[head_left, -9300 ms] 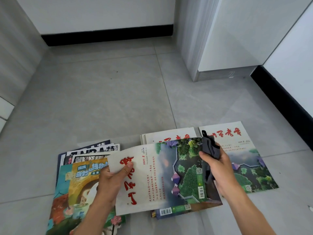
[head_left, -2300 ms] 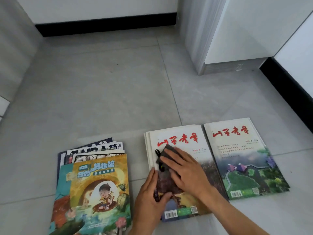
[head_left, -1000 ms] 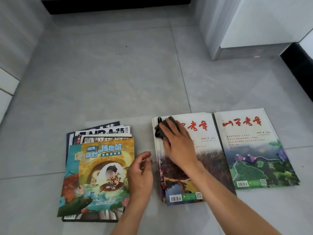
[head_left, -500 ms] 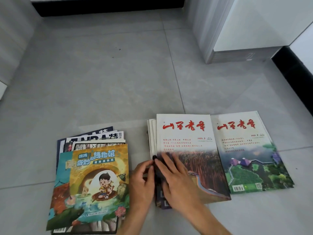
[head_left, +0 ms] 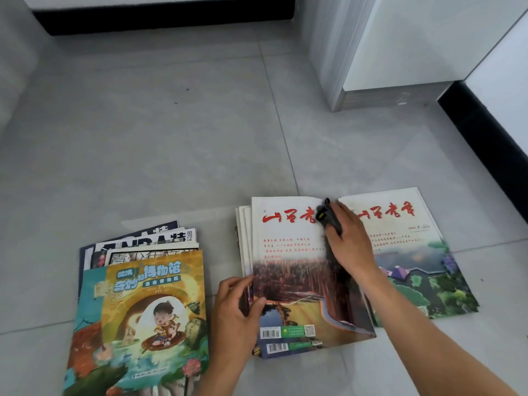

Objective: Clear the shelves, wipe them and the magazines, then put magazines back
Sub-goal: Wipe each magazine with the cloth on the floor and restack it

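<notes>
Half a second earlier the right hand [head_left: 350, 247] pressed the dark cloth [head_left: 328, 217] near the cover's 7 o'clock corner; now it had swept to 12 o'clock, fingers flat on the cloth. The left hand [head_left: 237, 312] pinched the middle stack [head_left: 297, 281] at 9 o'clock. Wiping seemed midway, with the shelf magazines on the floor [head_left: 171, 138]

Right magazine [head_left: 405, 244] cover reads "2025"; left stack's white magazine [head_left: 148, 238] shows "20"
</notes>
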### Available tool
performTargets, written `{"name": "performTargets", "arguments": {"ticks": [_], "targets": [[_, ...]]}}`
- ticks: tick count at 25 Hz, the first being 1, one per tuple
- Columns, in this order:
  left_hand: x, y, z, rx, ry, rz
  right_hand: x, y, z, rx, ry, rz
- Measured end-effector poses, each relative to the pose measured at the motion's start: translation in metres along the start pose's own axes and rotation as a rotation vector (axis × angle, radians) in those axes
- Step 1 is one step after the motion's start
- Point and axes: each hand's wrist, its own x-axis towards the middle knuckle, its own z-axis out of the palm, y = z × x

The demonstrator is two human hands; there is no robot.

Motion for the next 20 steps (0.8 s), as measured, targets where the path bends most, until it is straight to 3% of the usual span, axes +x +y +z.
{"name": "performTargets", "arguments": {"ticks": [4, 7, 9, 12, 13, 16, 17, 20], "targets": [[-0.001, -0.003, 0.005, 0.053, 0.025, 0.018, -0.098, 0.025, 0.0, 0.085, -0.002, 0.074], [-0.002, 0.004, 0.005, 0.068, 0.033, 0.013, -0.159, 0.017, 0.004, -0.194, 0.073, -0.012], [-0.002, 0.01, 0.004, -0.021, 0.025, -0.04, -0.178, -0.006, 0.02, -0.314, 0.039, -0.182], [0.003, 0.014, 0.003, -0.065, 0.006, -0.085, -0.179, -0.018, 0.035, -0.382, -0.106, -0.602], [0.004, 0.016, 0.002, -0.071, -0.009, -0.097, -0.173, -0.015, 0.033, -0.364, -0.113, -0.576], [0.003, 0.021, 0.003, -0.098, -0.034, -0.134, -0.167, -0.023, 0.03, -0.278, 0.019, -0.103], [0.003, 0.023, 0.004, -0.11, -0.029, -0.147, -0.172, -0.032, 0.039, -0.283, 0.036, -0.091], [0.003, 0.025, 0.004, -0.145, -0.031, -0.164, -0.194, -0.045, 0.06, -0.294, -0.039, -0.481]]}}
